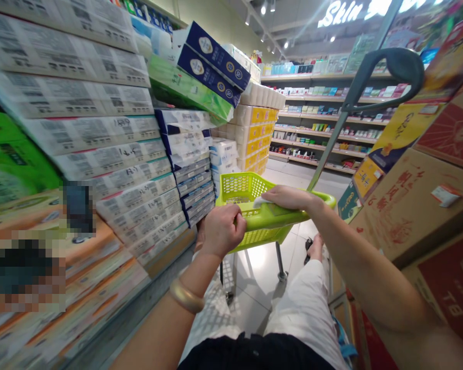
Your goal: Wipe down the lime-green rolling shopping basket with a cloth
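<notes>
A lime-green shopping cart (242, 187) with a perforated basket stands right before me. My left hand (224, 229) is closed around the left end of its handle (273, 218), with a gold-coloured bangle (186, 296) on that wrist. Over the right part of the handle lies my right hand (289, 197), back upward, its fingers mostly hidden. A crumpled white piece, like a tissue (259, 201), sticks out from under those fingers and touches the handle. Inside the basket I make out no goods.
Stacked tissue packs (139, 180) rise close on the left, with tilted blue boxes (214, 64) on top. Cardboard cartons (412, 203) line the right, beside a grey pole with a loop (337, 128). Shelves of small goods (324, 121) stand ahead across a tiled floor (297, 180).
</notes>
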`<state>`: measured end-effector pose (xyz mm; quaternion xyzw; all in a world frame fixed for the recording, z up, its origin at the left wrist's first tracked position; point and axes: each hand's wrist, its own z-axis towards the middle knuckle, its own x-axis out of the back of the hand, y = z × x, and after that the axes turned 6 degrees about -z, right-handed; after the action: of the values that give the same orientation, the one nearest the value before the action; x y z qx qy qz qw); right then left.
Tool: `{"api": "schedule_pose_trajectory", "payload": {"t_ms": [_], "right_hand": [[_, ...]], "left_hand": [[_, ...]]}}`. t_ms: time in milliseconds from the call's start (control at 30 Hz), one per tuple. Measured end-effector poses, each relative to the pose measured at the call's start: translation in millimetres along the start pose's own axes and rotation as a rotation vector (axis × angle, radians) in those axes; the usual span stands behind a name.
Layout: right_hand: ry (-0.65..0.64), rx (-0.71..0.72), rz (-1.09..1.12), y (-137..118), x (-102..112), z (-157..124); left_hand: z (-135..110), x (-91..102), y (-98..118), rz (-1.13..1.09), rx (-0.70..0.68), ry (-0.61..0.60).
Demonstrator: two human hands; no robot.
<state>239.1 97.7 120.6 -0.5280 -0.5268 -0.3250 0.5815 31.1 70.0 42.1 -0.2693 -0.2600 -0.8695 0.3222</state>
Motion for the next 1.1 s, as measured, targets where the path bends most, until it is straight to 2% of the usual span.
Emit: {"api": "schedule_pose_trajectory", "payload": {"t_ms": [100,200,400,467,533,633,767,833,933,1100], "right_hand": [[0.033,-0.117,-0.001,22.5,4.6,-4.7],[0.082,-0.119,-0.062,19.0,1.7,-7.8],[0.204,0.209,-0.142,-33.9,-22.8,-16.7],[0.264,0.289,-0.15,-38.1,-29.8,-21.7],[0.335,0.317,-0.103,-29.8,-34.2,-27.4],[0.43,0.254,-0.015,-0.4,-37.1,-36.4],[0.549,0.064,-0.01,44.0,-41.9,-47.1],[0.617,-0.012,-0.018,58.1,-45.9,-51.3],[0.692,-0.048,-0.054,64.2,-52.5,-56.1],[0.79,-0.037,-0.156,47.3,-64.0,-60.1]], "left_hand": [[-0.4,-0.3,0.7,0.0,0.006,0.015],[-0.2,-0.9,1.4,-0.001,0.011,0.032],[-0.1,1.1,-0.5,0.004,-0.001,0.035],[-0.4,3.1,-2.1,-0.011,-0.005,0.031],[-0.8,4.9,-3.7,-0.037,-0.008,0.025],[-1.4,6.2,-5.6,-0.067,-0.016,0.024],[-1.6,4.7,-5.7,-0.071,-0.01,0.039],[-1.2,3.8,-5.0,-0.067,-0.006,0.033],[-0.6,4.0,-5.1,-0.077,-0.01,0.025],[-0.6,9.3,-16.5,-0.128,-0.027,0.037]]}}
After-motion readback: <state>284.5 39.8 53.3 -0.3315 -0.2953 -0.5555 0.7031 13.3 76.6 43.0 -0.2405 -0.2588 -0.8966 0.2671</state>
